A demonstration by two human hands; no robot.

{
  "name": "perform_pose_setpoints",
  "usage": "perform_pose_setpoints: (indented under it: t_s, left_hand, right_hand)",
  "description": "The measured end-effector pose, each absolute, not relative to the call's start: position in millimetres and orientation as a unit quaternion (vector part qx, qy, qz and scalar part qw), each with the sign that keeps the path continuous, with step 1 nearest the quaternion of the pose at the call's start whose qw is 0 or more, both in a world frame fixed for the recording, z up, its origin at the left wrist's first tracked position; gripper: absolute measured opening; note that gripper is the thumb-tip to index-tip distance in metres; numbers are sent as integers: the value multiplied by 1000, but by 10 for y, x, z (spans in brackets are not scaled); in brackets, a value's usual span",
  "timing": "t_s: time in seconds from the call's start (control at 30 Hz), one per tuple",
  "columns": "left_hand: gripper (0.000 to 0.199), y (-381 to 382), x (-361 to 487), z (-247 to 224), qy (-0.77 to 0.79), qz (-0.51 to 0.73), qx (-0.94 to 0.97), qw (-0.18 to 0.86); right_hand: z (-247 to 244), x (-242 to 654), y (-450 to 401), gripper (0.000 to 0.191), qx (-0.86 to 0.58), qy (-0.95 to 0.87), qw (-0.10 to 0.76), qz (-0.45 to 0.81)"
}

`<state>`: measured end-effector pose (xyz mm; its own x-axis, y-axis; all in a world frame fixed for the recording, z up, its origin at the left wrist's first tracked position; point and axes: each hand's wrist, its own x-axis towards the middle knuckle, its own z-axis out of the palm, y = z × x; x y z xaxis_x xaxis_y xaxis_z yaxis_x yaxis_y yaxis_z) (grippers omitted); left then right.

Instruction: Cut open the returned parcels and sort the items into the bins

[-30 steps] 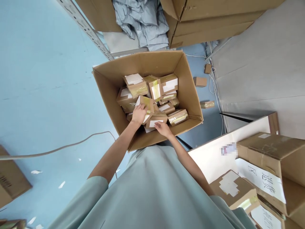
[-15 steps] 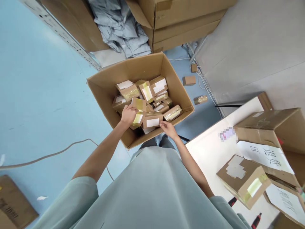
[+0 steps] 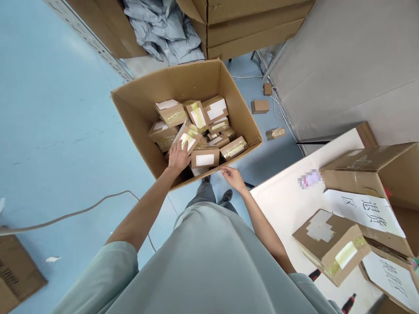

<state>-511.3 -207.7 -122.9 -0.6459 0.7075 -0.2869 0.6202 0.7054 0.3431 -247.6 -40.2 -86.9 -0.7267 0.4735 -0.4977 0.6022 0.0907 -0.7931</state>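
Note:
The large open carton [image 3: 193,78] holds several small taped cardboard boxes with white labels. My left hand [image 3: 179,158] reaches inside it and is closed on the near end of a tilted small cardboard box [image 3: 193,135] with yellowish tape. Right beside that one lies another small box [image 3: 205,158] with a white label. Just outside the carton's near rim is my right hand [image 3: 233,178], its fingers curled together around nothing; whether the fingertips touch the rim I cannot tell.
A white table [image 3: 278,205] at the right bears a taped box [image 3: 330,244] and a larger open box [image 3: 366,168]. Small boxes [image 3: 260,106] and cables lie on the floor. Grey bags [image 3: 166,32] sit on a shelf behind. A cable [image 3: 81,211] crosses the floor at left.
My left hand has turned the small box it holds to a new tilt. The carton appears higher in view, and my right hand, earlier at a box inside, is now outside the rim.

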Motion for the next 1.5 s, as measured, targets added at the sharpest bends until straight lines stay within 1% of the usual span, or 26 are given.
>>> perform_pose_setpoints:
  t_s: [0.13, 0.27, 0.37, 0.43, 0.5, 0.63, 0.7, 0.77, 0.9, 1.0, 1.07, 1.17, 1.27, 1.33, 1.5]
  left_hand:
    - [91, -1929, -5230, -1267, 912, 157, 323, 200]
    - [101, -1659, -5463, -1378, 912, 158, 319, 203]
    - [104, -1473, -5581, -1516, 906, 156, 324, 223]
    - [101, -1395, -5615, -1609, 904, 157, 323, 234]
    - [91, -1360, -5623, -1685, 905, 154, 321, 233]
    - [74, -1381, -5585, -1710, 923, 146, 296, 196]
    - [72, -1416, -5538, -1616, 935, 148, 275, 170]
    - [74, -1448, -5464, -1426, 940, 160, 266, 142]
    - [83, -1433, -5194, -775, 936, 201, 279, 77]
    - [90, -1324, -4818, -179, 917, 233, 321, 41]
    - [94, -1206, -4452, 159, 895, 251, 367, 36]
    - [94, -966, -3731, 429, 849, 287, 440, 57]
    - [89, -659, -2843, 366, 797, 317, 501, 113]
    - [87, -433, -2186, 201, 769, 316, 530, 166]
    - [88, 88, -552, -192, 723, 297, 546, 300]
  right_hand:
    - [-893, -2567, -450, 27, 380, 724, 58, -573]
    - [-937, -2750, -484, 27, 404, 706, 57, -579]
    - [-960, -2876, -503, 27, 420, 697, 54, -578]
    - [-964, -2933, -515, 27, 429, 696, 56, -573]
    - [-958, -2963, -521, 27, 434, 697, 58, -567]
    - [-910, -2953, -506, 28, 440, 698, 52, -563]
    - [-863, -2914, -488, 28, 442, 699, 44, -561]
    - [-796, -2849, -473, 28, 439, 700, 28, -562]
    - [-581, -2610, -474, 31, 420, 703, -28, -574]
    - [-343, -2300, -503, 36, 403, 713, -82, -568]
    - [-175, -2016, -533, 42, 402, 725, -122, -546]
    - [2, -1470, -585, 57, 421, 740, -181, -493]
    - [6, -793, -638, 75, 467, 733, -219, -445]
    - [-77, -290, -673, 79, 514, 713, -231, -417]
    - [-307, 946, -683, 62, 633, 640, -264, -347]
